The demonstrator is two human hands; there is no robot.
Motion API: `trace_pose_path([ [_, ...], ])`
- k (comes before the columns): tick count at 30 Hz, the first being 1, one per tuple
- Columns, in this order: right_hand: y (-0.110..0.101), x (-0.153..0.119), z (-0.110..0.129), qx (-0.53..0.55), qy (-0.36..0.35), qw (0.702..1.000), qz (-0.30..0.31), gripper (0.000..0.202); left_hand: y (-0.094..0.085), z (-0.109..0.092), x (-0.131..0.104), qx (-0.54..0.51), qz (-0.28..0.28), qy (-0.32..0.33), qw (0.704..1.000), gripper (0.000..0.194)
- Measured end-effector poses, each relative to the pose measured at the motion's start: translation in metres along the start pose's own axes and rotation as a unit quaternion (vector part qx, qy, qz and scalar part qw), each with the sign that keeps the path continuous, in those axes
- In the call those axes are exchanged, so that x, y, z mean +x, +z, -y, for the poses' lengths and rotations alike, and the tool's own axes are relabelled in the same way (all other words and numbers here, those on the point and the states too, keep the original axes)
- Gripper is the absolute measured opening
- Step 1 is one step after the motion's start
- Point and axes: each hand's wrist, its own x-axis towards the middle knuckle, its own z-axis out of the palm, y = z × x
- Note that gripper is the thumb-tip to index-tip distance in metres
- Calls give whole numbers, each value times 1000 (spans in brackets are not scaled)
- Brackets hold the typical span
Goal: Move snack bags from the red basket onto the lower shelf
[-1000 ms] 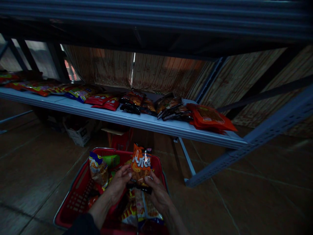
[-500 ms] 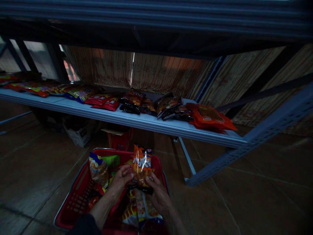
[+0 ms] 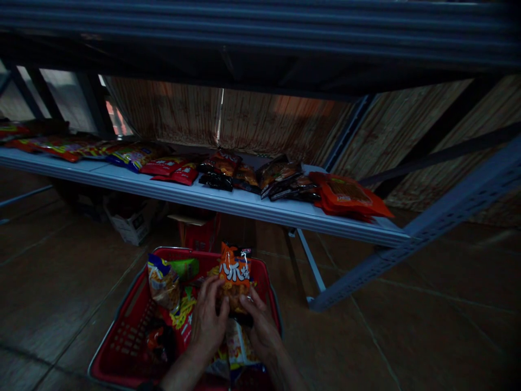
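Both hands hold an orange and black snack bag (image 3: 236,274) upright above the basket, its printed front toward me. My left hand (image 3: 209,315) grips the bag's left side, the thumb lying on its front. At the lower right edge, my right hand (image 3: 260,320) pinches it with the thumb in front. Below them is a red shopping basket (image 3: 122,339) with several snack packets in it. A blue-topped clear bag (image 3: 163,285) leans at its left side, near a green packet (image 3: 185,268). My wrists cover part of the basket's contents.
A blue-grey metal shelf (image 3: 252,209) crosses in front, bearing rows of snack bags: red packets (image 3: 177,169), dark packets (image 3: 285,179) and orange packets (image 3: 345,194) at its right end. Under it stand cardboard boxes (image 3: 132,220). A slanting shelf post (image 3: 423,222) rises on the right.
My left hand has moved right and further over the bag's left side, its fingers now higher on it. The bag has tilted slightly; my right hand keeps its hold.
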Motion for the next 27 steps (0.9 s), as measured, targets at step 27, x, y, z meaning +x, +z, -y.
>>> trace_pose_path([
  [27, -4, -2, -7, -131, -108, 985, -39, 46, -15, -13, 10, -447, 105, -358, 813, 38],
])
